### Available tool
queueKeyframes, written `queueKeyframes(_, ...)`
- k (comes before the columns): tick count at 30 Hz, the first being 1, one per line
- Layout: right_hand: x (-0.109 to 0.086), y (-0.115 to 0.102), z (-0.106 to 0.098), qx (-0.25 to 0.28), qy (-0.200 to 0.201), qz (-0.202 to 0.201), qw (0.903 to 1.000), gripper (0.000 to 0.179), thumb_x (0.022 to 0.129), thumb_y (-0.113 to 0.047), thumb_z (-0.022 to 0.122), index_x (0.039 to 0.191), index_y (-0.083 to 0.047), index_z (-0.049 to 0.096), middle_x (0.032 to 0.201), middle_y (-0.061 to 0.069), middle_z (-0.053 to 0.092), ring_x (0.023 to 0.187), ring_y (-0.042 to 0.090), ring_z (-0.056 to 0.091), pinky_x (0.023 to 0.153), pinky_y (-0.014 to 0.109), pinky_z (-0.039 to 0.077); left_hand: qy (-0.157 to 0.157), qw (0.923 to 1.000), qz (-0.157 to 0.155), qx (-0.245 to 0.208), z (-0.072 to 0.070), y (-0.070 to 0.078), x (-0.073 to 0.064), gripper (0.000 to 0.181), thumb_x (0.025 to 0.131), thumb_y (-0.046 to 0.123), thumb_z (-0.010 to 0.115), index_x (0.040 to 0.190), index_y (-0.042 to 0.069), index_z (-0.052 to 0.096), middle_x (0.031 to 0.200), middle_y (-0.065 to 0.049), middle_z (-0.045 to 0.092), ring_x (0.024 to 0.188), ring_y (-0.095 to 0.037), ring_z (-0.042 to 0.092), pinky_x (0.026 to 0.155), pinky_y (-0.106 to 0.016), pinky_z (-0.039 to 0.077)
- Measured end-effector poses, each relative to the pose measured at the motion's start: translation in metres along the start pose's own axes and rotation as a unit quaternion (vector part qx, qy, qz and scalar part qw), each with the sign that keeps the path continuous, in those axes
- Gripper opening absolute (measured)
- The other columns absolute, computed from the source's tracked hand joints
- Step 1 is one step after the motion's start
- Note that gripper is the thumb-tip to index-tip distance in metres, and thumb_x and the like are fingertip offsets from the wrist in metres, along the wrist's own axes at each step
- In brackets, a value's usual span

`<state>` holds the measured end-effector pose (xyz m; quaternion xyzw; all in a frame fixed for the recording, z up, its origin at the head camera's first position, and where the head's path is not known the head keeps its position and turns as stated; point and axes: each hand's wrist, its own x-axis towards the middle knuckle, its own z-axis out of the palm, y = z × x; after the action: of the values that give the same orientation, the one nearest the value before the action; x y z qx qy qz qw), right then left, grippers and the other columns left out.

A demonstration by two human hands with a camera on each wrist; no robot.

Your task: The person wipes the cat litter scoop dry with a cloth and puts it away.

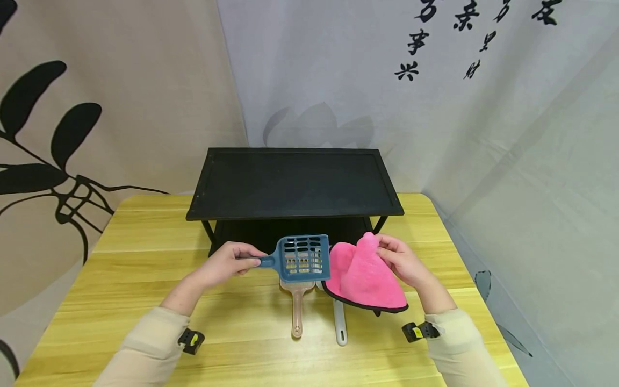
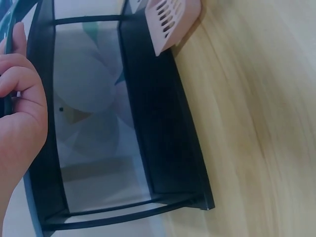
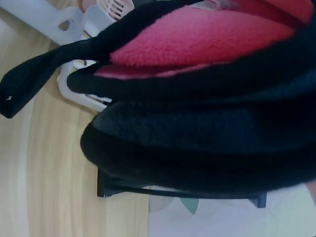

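My left hand (image 1: 232,260) grips the handle of a blue slotted litter scoop (image 1: 303,258), raised above the table with its head pointing right. In the left wrist view only curled fingers (image 2: 22,94) on the dark handle show at the edge. My right hand (image 1: 400,259) pinches a fluffy pink cloth (image 1: 365,277) near its top; it hangs in folds. Black trim (image 3: 197,143) and a hanging loop (image 3: 29,81) edge the cloth in the right wrist view. Beneath lie a pale pink slotted scoop (image 1: 297,312) and a white-handled scoop (image 1: 340,322), their heads partly hidden.
A black two-tier rack (image 1: 295,183) stands at the back of the wooden table (image 1: 145,269), behind both hands. Its lower shelf is partly hidden by the scoop and cloth. A printed fabric backdrop (image 1: 314,70) hangs behind.
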<state>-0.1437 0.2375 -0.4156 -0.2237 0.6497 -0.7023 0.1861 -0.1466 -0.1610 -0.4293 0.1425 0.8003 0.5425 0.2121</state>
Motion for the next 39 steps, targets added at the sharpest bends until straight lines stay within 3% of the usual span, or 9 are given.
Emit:
queueKeyframes(4, -0.003, 0.000, -0.004, -0.015, 0.007, 0.004, 0.9999, 0.027, 0.098, -0.005, 0.043, 0.101, -0.025, 0.062, 0.083, -0.012, 0.058, 0.064, -0.001, 0.051, 0.060, 0.013, 0.045, 0.012, 0.9999, 0.002, -0.010, -0.004, 0.004, -0.003, 0.027, 0.090, 0.012, 0.061, 0.111, -0.005, 0.065, 0.061, 0.001, 0.044, 0.051, -0.009, 0.037, 0.047, -0.021, 0.031)
queueKeyframes(11, -0.008, 0.001, -0.011, 0.001, 0.015, 0.011, 0.9998, 0.028, 0.098, -0.005, 0.043, 0.105, -0.025, 0.062, 0.091, -0.013, 0.061, 0.072, 0.000, 0.057, 0.065, 0.013, 0.049, 0.032, 0.9989, 0.012, -0.032, -0.014, 0.011, -0.006, 0.029, 0.090, 0.011, 0.060, 0.112, -0.008, 0.063, 0.059, 0.004, 0.044, 0.050, -0.008, 0.036, 0.047, -0.020, 0.031)
queueKeyframes(20, -0.014, 0.003, -0.017, -0.001, 0.021, 0.003, 0.9998, 0.029, 0.098, -0.002, 0.041, 0.102, -0.023, 0.062, 0.086, -0.012, 0.060, 0.068, -0.001, 0.054, 0.062, 0.012, 0.046, 0.079, 0.9941, -0.009, -0.074, -0.027, 0.017, -0.009, 0.036, 0.092, 0.016, 0.058, 0.118, -0.010, 0.057, 0.066, 0.007, 0.055, 0.055, -0.007, 0.039, 0.050, -0.020, 0.031)
queueKeyframes(28, -0.018, 0.003, -0.019, -0.014, 0.023, 0.003, 0.9996, 0.029, 0.098, -0.002, 0.040, 0.100, -0.022, 0.061, 0.085, -0.012, 0.059, 0.069, 0.000, 0.053, 0.062, 0.013, 0.046, 0.145, 0.9806, -0.025, -0.129, -0.034, 0.019, -0.009, 0.032, 0.097, 0.021, 0.052, 0.121, 0.001, 0.056, 0.083, 0.017, 0.066, 0.061, -0.004, 0.042, 0.055, -0.018, 0.035)
queueKeyframes(34, -0.019, 0.005, -0.018, -0.003, 0.020, 0.003, 0.9998, 0.029, 0.098, -0.002, 0.040, 0.101, -0.021, 0.061, 0.086, -0.012, 0.059, 0.071, -0.001, 0.055, 0.064, 0.013, 0.048, 0.189, 0.9679, -0.037, -0.162, -0.036, 0.019, -0.010, 0.040, 0.098, 0.020, 0.048, 0.130, -0.003, 0.046, 0.083, 0.019, 0.064, 0.063, -0.002, 0.042, 0.055, -0.015, 0.038)
queueKeyframes(39, -0.019, 0.006, -0.017, 0.004, 0.013, -0.003, 0.9999, 0.031, 0.098, 0.000, 0.039, 0.103, -0.021, 0.061, 0.087, -0.012, 0.060, 0.071, -0.001, 0.055, 0.063, 0.012, 0.047, 0.200, 0.9544, -0.047, -0.216, -0.037, 0.023, -0.012, 0.045, 0.099, 0.020, 0.045, 0.137, -0.003, 0.038, 0.088, 0.018, 0.064, 0.065, -0.002, 0.043, 0.055, -0.012, 0.039)
